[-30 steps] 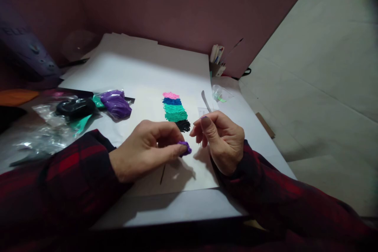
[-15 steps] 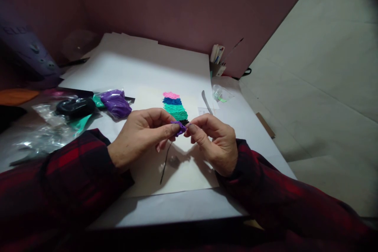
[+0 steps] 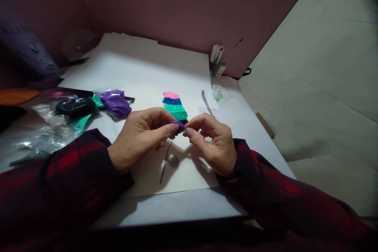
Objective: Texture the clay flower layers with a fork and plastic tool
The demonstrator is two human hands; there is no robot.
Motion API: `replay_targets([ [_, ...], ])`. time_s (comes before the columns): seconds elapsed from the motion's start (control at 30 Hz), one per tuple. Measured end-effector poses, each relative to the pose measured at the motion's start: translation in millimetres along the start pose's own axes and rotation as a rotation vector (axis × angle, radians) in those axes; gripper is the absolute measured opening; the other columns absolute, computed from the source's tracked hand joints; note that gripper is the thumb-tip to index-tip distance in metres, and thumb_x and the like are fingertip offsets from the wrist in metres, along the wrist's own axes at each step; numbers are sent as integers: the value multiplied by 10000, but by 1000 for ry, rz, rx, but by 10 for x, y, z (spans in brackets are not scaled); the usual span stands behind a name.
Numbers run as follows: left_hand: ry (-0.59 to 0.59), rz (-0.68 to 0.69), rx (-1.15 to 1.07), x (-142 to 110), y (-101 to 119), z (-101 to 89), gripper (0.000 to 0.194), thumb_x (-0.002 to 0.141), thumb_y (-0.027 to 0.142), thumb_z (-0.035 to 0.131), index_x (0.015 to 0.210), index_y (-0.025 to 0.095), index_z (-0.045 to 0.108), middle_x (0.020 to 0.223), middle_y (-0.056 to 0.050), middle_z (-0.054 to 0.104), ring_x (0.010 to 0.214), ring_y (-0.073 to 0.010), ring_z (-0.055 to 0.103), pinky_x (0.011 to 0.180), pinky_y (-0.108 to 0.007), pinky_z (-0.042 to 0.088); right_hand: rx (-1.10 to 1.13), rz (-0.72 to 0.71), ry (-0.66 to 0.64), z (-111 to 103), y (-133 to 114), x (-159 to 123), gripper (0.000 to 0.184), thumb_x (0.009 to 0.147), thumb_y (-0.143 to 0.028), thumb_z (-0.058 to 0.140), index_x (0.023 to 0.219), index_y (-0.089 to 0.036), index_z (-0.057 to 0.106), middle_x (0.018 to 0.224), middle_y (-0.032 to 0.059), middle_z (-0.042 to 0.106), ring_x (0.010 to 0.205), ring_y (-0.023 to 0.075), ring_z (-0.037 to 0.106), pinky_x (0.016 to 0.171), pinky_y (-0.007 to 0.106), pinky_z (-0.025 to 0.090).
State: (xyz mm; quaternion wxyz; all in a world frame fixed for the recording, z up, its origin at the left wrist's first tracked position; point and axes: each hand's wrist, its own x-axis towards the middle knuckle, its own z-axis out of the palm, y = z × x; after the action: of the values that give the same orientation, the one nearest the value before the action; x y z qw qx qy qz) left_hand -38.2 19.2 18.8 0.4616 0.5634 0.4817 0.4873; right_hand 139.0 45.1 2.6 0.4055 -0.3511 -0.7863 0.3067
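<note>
My left hand (image 3: 138, 138) pinches a small lump of purple modelling clay (image 3: 178, 127) between thumb and fingers. From the other side, the thumb and forefinger of my right hand (image 3: 211, 141) close on the lump's right edge. Just beyond the fingertips, a banded strip of stringy clay (image 3: 175, 111) lies on a cream sheet (image 3: 183, 183), in pink, blue, green and black. My fingers partly cover its black band. Below my left hand a thin dark strand or stick (image 3: 164, 167) rests on the sheet, its upper end near my fingers.
At left, bagged purple clay (image 3: 115, 104) sits by a black lump (image 3: 76, 107) and crumpled clear plastic (image 3: 44, 138). A pale curved blade-like tool (image 3: 206, 101) lies beyond my right hand. Farther back are a small clear bag (image 3: 221, 93) and white holders (image 3: 217, 54) by the wall.
My right hand came left and took hold of the purple clay's edge. My left hand rose slightly with the clay, then both hands stayed nearly in place.
</note>
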Motion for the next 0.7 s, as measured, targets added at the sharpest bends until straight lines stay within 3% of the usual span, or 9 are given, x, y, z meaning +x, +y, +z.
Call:
replay_targets([
  [0.1, 41, 38, 28, 6, -18, -2, 122, 732, 238, 680, 741, 131, 621, 578, 14, 576, 453, -76, 483, 413, -179, 382, -3, 7, -4, 4, 1, 3, 75, 825, -233, 582, 878, -180, 584, 766, 12, 607, 625, 109, 549, 493, 226, 424],
  [0.27, -53, 130, 116, -5, -43, -7, 80, 765, 210, 657, 795, 137, 641, 640, 13, 600, 512, -72, 499, 466, -172, 408, -2, 6, -24, 0, -12, 9, 78, 820, -223, 582, 884, -178, 582, 762, 15, 602, 662, 119, 569, 477, 213, 416],
  [0.47, -37, -27, -47, 7, -25, -1, 137, 741, 253, 680, 761, 132, 618, 578, 16, 574, 451, -74, 479, 415, -179, 381, 11, 18, -29, 3, -10, 2, 112, 831, -263, 581, 903, -178, 571, 761, 12, 599, 669, 123, 575, 480, 217, 427],
  [0.7, 5, -34, -93, 19, -19, 5, 149, 728, 252, 689, 748, 129, 608, 546, 18, 568, 431, -71, 474, 403, -175, 372, -9, 12, -21, 6, 5, 4, 119, 827, -259, 588, 909, -175, 571, 758, 11, 598, 664, 120, 575, 485, 218, 426],
])
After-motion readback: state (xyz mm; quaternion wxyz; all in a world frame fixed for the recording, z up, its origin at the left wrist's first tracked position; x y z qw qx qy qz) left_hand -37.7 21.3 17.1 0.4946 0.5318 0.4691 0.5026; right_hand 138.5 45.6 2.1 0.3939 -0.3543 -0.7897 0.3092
